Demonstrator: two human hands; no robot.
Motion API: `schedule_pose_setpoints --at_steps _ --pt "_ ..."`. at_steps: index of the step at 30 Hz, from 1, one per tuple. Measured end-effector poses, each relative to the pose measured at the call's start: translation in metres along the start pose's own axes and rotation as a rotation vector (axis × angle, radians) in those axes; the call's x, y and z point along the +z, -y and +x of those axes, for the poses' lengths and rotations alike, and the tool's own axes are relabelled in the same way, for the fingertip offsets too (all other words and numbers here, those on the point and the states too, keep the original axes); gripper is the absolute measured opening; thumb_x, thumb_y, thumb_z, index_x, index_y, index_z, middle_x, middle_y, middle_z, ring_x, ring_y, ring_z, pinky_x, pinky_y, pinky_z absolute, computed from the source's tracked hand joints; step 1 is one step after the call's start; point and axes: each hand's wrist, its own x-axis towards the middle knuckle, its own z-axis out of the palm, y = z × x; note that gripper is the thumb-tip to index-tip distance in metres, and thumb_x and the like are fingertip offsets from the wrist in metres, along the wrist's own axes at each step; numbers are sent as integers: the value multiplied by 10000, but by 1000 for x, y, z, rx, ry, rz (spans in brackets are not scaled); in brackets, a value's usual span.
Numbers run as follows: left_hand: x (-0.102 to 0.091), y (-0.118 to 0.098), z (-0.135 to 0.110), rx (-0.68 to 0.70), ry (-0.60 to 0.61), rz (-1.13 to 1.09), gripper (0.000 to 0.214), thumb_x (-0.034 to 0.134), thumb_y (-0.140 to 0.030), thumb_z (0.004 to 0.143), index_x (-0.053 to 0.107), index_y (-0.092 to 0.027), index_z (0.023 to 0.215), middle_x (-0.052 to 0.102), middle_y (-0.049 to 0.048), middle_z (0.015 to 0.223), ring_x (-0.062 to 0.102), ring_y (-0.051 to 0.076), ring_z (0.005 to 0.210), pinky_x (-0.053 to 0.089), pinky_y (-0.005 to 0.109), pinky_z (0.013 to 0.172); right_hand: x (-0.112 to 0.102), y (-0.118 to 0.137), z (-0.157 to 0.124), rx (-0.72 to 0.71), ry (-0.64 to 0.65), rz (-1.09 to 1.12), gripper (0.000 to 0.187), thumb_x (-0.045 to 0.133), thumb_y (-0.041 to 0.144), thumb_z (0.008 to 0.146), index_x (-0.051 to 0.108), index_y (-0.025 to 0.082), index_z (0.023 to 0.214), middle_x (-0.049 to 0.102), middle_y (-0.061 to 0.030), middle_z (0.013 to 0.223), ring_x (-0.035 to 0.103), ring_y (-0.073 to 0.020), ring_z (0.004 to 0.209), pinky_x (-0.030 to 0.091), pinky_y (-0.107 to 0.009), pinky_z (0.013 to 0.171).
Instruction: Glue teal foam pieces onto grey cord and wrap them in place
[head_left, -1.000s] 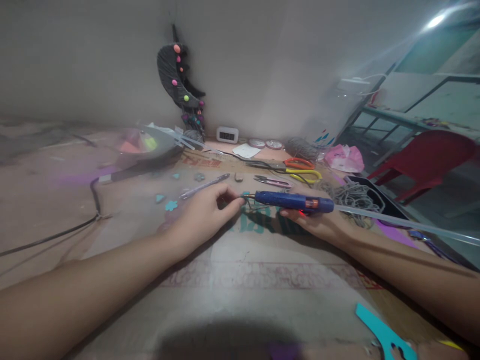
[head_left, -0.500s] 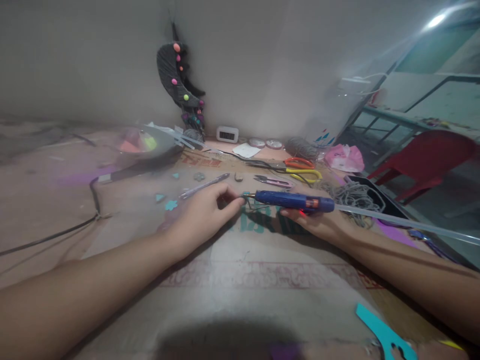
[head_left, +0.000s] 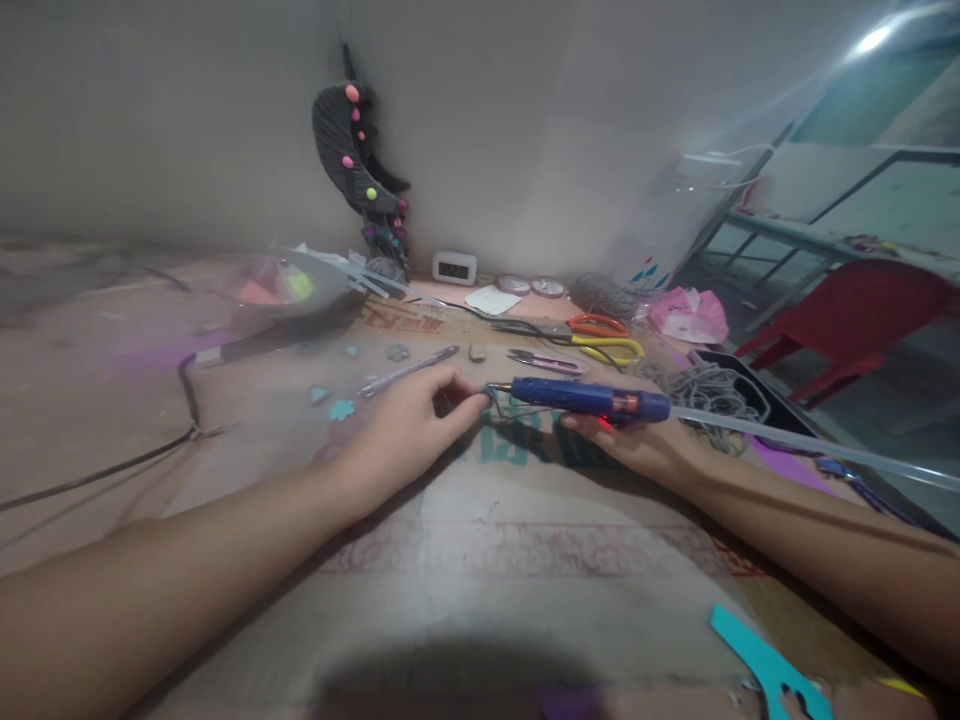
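With thumb and fingertips pinched, my left hand (head_left: 420, 415) holds the end of a grey yarn (head_left: 498, 406) and a small teal-grey bit beside it, mostly hidden. My right hand (head_left: 652, 445) is closed around a blue hot glue gun (head_left: 566, 395) whose red light glows. Its metal nozzle points left and meets, or nearly meets, the yarn at my left fingertips. A long clear glue stick (head_left: 795, 438) sticks out of the gun's back. Left of my left hand lie a teal foam flower (head_left: 342, 410) and a pen (head_left: 409, 370).
Thread snips (head_left: 547, 362), orange-handled scissors (head_left: 598, 326) and a small clock (head_left: 454, 268) are at the back. A black tray (head_left: 750, 385) with grey yarn stands right. A yarn-wrapped crescent (head_left: 341, 140) hangs on the wall. A black cable (head_left: 112, 470) runs left; a teal cutout (head_left: 769, 655) lies front right.
The glue gun's tip has shifted very slightly up at my left fingertips. Both hands keep the same hold, and the things on the table stay put.
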Motion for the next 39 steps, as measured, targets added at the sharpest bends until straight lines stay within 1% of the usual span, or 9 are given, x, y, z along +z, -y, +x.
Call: schedule_pose_setpoints --at_steps 4,7,13,18,25,28,31,35,39 --pt "-1 0 0 -9 8 -10 169 598 -349 903 653 -216 814 710 2 821 627 195 779 477 311 745 -1 -4 1 15 18 4 222 723 413 846 638 217 786 664 -29 750 629 -211 718 550 -353 683" --pt "-1 -1 -1 -3 8 -15 173 599 -354 904 654 -215 818 707 0 820 623 192 775 476 307 744 -1 -4 1 3 32 25 222 716 410 853 628 226 763 647 -29 723 633 -221 714 567 -371 678" --pt "-1 -2 0 -22 12 -23 177 605 -352 900 649 -209 806 710 1 823 631 192 785 475 295 736 0 -5 0 52 8 31 211 720 419 845 647 237 768 638 -33 692 677 -277 826 593 -413 734" --pt "0 -1 1 -25 10 -25 183 602 -355 902 654 -207 810 716 3 819 631 191 773 475 297 736 0 -5 -1 30 12 11 219 702 437 857 644 246 767 651 -40 720 660 -256 761 576 -397 716" --pt "-1 -2 1 -35 6 -46 180 602 -353 900 655 -210 804 712 5 814 625 189 773 478 300 747 -1 -5 0 16 8 14 235 720 441 835 650 222 783 681 -38 751 640 -225 705 570 -379 691" --pt "-1 -2 1 -39 3 -47 185 602 -362 897 657 -213 802 713 8 809 625 194 767 483 311 748 -2 -3 -1 45 16 -16 241 710 436 847 640 221 763 678 -46 748 648 -244 741 579 -410 733" --pt "0 -1 1 -46 8 -40 195 597 -374 900 660 -215 808 718 11 821 627 200 778 480 324 761 -2 0 -2 53 16 -17 216 712 422 851 656 223 788 693 -58 774 664 -264 774 586 -432 767" --pt "-1 -1 1 -53 18 -47 203 597 -382 904 652 -211 810 715 7 834 621 196 790 465 316 756 -1 1 -3 44 9 -12 200 705 410 859 664 222 803 697 -56 777 664 -257 763 583 -409 732" --pt "-1 -1 0 -55 20 -41 198 599 -383 907 657 -212 825 708 -3 834 615 190 791 452 308 748 -1 2 -3 -1 0 -1 245 709 433 857 644 215 768 668 -36 731 627 -210 685 546 -344 660"
